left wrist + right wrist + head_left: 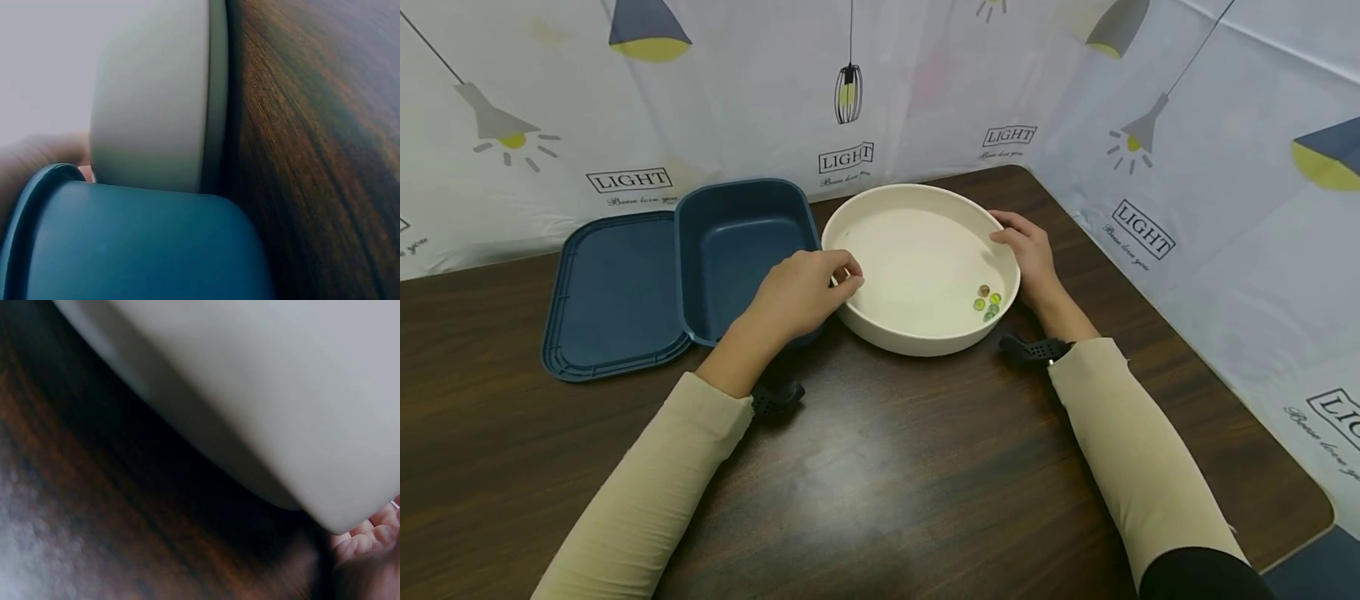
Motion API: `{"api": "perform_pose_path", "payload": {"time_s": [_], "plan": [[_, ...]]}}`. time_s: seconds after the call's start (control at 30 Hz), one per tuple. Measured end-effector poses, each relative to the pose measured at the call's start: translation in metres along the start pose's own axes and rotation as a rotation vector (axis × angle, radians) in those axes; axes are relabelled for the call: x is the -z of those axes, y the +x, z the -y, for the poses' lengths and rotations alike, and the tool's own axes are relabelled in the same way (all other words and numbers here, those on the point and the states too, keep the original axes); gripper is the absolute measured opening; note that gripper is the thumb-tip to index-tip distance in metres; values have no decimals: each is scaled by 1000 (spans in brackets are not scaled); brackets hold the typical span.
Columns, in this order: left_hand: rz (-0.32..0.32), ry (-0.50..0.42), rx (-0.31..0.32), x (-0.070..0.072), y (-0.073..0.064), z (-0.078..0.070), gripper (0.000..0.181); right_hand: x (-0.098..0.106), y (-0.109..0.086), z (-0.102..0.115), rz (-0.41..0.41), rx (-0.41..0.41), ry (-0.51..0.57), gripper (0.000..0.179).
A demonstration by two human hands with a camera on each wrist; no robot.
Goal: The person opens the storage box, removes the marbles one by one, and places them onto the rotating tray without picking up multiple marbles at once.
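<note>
A round cream bowl holds several small green, yellow and brown glass marbles, gathered near its lower right wall. My right hand grips the bowl's right rim, thumb side over the edge and the other fingers mostly hidden beneath; some fingers show beside the bowl in the right wrist view. At the left rim, my left hand has bent fingers, with thumb and index tips over the bowl's inside. Whether they pinch anything is unclear. The left wrist view shows that hand partly behind a dark blue box.
The dark blue box, uncovered, stands directly left of the bowl, under my left hand. Its flat lid lies left of it. All rest on a dark wooden table, with a lamp-printed sheet hanging behind and to the right.
</note>
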State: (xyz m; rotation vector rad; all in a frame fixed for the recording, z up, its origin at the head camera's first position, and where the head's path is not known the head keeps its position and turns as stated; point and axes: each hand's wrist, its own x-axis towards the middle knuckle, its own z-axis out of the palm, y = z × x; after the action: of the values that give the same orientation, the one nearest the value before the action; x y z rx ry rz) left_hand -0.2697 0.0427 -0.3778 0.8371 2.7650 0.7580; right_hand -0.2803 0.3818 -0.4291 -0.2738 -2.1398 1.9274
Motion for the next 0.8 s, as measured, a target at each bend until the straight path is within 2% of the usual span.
{"api": "perform_pose_path", "payload": {"time_s": [0.43, 0.8], "plan": [[17, -11, 8, 5, 1, -2, 24, -2, 3, 4, -7, 2, 26, 40], [31, -21, 12, 0, 2, 1, 23, -2, -1, 3, -11, -3, 21, 41]]}}
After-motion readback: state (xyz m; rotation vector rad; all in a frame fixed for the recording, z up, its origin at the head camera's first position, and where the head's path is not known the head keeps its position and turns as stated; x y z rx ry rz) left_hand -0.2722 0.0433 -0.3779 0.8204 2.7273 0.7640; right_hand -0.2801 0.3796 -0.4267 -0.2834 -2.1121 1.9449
